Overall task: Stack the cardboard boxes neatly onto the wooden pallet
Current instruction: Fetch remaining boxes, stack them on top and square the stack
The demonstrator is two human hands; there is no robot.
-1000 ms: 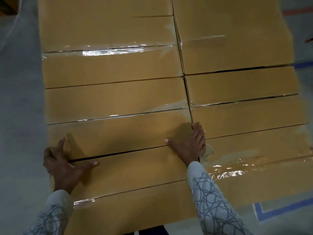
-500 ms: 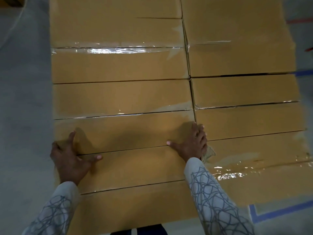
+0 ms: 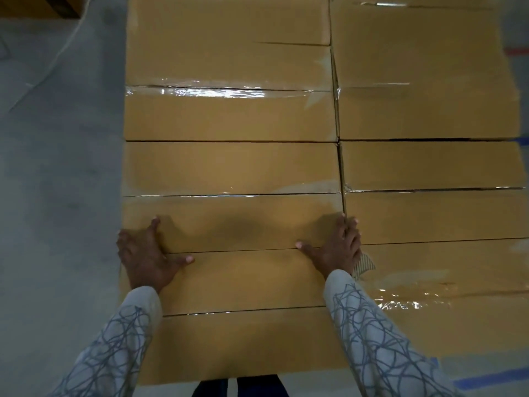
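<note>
Several tan cardboard boxes sealed with clear tape lie side by side in two columns below me. The nearest left box (image 3: pixel 243 279) lies flush against the box behind it (image 3: pixel 232 222). My left hand (image 3: pixel 146 253) rests at that seam on the left corner, fingers spread, some wrapped over the outer edge. My right hand (image 3: pixel 335 247) presses flat on the right end of the seam, fingertips in the gap between the two columns. The right column of boxes (image 3: pixel 429 213) lies alongside. The pallet is hidden under the boxes.
Grey concrete floor (image 3: pixel 57 196) stretches to the left. Blue floor tape (image 3: pixel 486 382) shows at the lower right, red tape (image 3: pixel 518 51) at the far right. Another box corner (image 3: pixel 40 7) sits at the top left. My legs are at the bottom edge.
The dark gap between the nearest left box and the one behind it has closed. Both hands slid forward with the box, and the view shifted left.
</note>
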